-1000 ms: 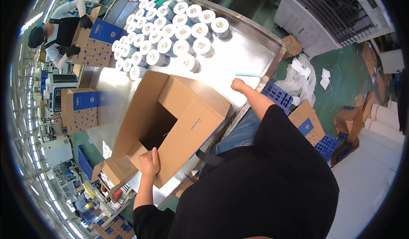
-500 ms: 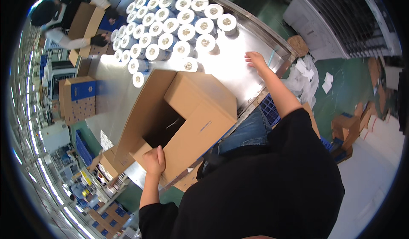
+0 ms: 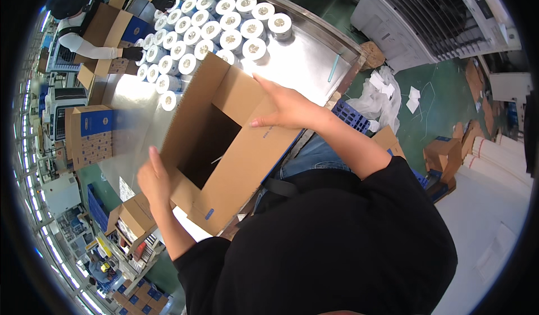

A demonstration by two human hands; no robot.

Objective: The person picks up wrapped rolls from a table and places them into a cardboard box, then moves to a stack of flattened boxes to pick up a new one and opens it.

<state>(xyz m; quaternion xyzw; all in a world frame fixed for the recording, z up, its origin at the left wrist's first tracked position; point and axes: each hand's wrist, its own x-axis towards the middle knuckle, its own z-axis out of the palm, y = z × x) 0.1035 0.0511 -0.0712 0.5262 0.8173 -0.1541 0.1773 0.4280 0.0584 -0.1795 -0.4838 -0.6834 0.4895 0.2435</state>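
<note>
Both hands are on the box [image 3: 224, 141], and from the one head view I have, that seems to be what steadies it. My left hand [image 3: 152, 181] sits at the near left edge of the opening, fingers fairly straight and pointing up, palm against the flap there; I read it as pressing or bracing, not gripping, though I cannot tell whether the thumb hooks inside. My right hand [image 3: 286, 106] lies flat and spread on the far right flap, fingers extended toward the left, holding nothing, only bearing down on the cardboard.

That box is a plain brown carton standing open on the near edge of the table [image 3: 303, 62], a shiny metal surface, with its mouth facing up at me and its flaps splayed outward. Inside it looks dark and I see nothing in it beyond a thin pale streak I cannot identify. With one hand on each side, the carton is kept square and open.

Farther off on the table stand the rolls [image 3: 219, 20], white cylinders set on end in close rows, well apart from my hands but just beyond the carton's far flap. A thin green stick [image 3: 333, 68] lies alone toward the right rim.

At the far left a co-worker [image 3: 84, 17] in dark gloves handles another carton. Left of the table are printed blue-and-brown boxes [image 3: 90, 135]. On the green floor to the right lie crumpled white plastic [image 3: 376, 99] and scraps.
</note>
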